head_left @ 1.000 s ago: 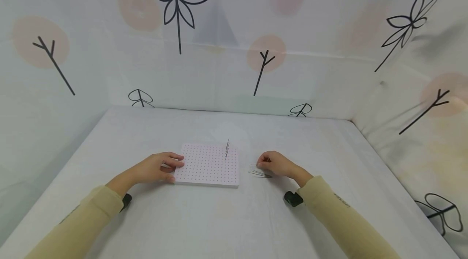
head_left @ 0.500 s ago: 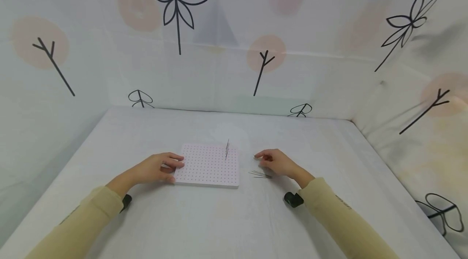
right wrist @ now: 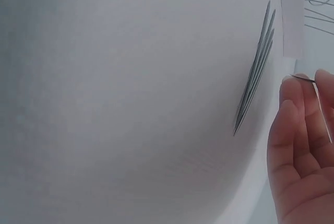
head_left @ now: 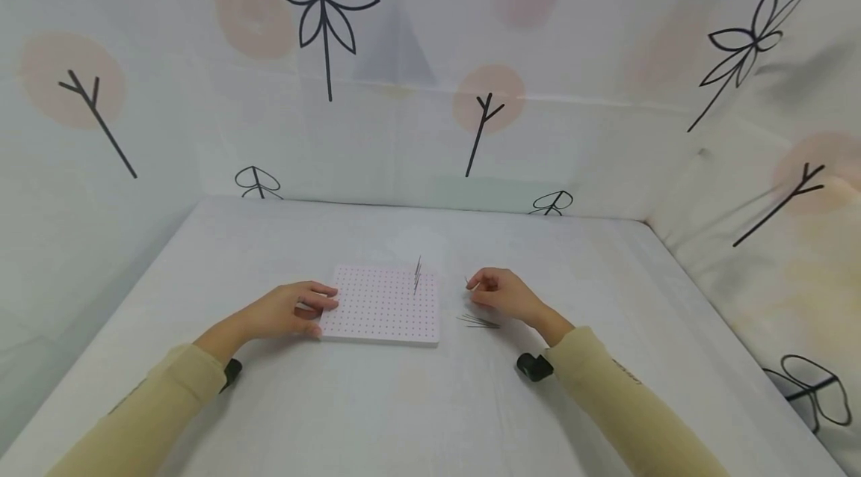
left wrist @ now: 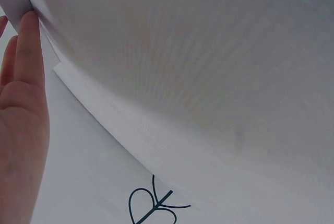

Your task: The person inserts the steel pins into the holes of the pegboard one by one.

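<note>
A white pegboard (head_left: 380, 312) with rows of small holes lies flat on the table. My left hand (head_left: 282, 309) rests against its left side, fingertips at the edge and thumb by the near corner; the left wrist view shows a straight finger (left wrist: 30, 51) touching it. Several thin metal needles (head_left: 418, 275) stand upright near the board's far right part. Right of the board, my right hand (head_left: 510, 294) pinches one thin needle (right wrist: 302, 78) between thumb and fingers, slightly above the table. Just below that hand is a small bundle of loose needles (head_left: 479, 322), grey and pointed in the right wrist view.
White cloth covers the table (head_left: 403, 417). Patterned cloth walls (head_left: 403, 140) enclose it at the back and both sides. A dark wrist camera (head_left: 534, 367) sits under the right wrist, another (head_left: 232, 372) beside the left cuff.
My right hand has lifted off the loose needles and moved slightly away from me, now with one needle between its fingertips. The left hand and pegboard stay put.
</note>
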`<state>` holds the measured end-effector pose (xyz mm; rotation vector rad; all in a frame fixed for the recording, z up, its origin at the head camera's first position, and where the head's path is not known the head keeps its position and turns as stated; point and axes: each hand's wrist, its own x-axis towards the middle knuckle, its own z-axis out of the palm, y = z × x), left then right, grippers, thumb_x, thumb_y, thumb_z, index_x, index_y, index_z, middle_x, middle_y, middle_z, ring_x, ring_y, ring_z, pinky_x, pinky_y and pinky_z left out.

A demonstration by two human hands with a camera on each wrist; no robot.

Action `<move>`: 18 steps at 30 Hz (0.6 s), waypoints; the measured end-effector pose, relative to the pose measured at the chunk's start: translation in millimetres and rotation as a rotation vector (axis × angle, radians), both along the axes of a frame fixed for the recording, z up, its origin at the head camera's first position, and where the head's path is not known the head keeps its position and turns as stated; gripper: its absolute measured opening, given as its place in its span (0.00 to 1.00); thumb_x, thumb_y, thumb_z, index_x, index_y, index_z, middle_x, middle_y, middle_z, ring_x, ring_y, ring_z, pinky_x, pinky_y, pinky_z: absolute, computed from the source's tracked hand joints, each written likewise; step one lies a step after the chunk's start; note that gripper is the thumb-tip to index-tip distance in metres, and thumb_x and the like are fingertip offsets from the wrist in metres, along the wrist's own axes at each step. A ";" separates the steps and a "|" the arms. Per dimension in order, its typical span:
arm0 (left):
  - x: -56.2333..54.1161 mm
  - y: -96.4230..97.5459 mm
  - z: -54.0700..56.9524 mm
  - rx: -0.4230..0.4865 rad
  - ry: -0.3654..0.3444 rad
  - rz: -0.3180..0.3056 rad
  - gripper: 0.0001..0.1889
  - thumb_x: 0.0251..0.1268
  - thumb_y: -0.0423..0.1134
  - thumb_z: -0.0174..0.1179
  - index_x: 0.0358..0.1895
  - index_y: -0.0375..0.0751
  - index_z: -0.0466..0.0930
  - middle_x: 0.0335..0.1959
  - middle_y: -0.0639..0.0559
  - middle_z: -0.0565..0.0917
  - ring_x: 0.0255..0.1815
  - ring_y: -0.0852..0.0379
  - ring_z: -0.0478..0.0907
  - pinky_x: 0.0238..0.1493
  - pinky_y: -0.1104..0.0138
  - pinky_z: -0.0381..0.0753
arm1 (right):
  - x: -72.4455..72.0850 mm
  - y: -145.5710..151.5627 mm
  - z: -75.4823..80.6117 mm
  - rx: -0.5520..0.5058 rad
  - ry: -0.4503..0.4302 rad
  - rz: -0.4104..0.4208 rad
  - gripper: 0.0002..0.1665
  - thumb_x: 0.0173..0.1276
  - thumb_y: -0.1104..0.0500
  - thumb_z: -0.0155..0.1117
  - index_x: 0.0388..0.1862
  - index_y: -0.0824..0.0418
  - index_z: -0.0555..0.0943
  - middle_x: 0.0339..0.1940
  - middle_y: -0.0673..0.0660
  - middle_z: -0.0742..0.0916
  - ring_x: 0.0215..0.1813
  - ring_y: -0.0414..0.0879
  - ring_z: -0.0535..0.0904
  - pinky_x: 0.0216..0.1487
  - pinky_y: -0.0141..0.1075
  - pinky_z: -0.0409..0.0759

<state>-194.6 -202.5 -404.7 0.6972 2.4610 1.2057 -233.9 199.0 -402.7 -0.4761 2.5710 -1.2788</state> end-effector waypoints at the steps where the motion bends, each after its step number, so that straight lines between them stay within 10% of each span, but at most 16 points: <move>1: 0.0 -0.1 -0.3 0.000 0.001 0.001 0.27 0.48 0.34 0.71 0.55 0.32 0.77 0.63 0.41 0.68 0.58 0.45 0.72 0.51 0.68 0.77 | -0.2 -0.4 -0.1 -0.005 0.003 0.002 0.07 0.64 0.65 0.61 0.41 0.66 0.78 0.25 0.53 0.80 0.29 0.46 0.75 0.31 0.35 0.76; 18: -1.3 -1.2 -1.5 0.000 0.008 -0.013 0.27 0.48 0.34 0.71 0.55 0.32 0.77 0.63 0.40 0.69 0.58 0.45 0.71 0.51 0.68 0.77 | -1.6 -14.7 3.7 -0.042 -0.019 -0.031 0.07 0.63 0.62 0.64 0.37 0.63 0.78 0.29 0.54 0.84 0.33 0.45 0.80 0.37 0.34 0.81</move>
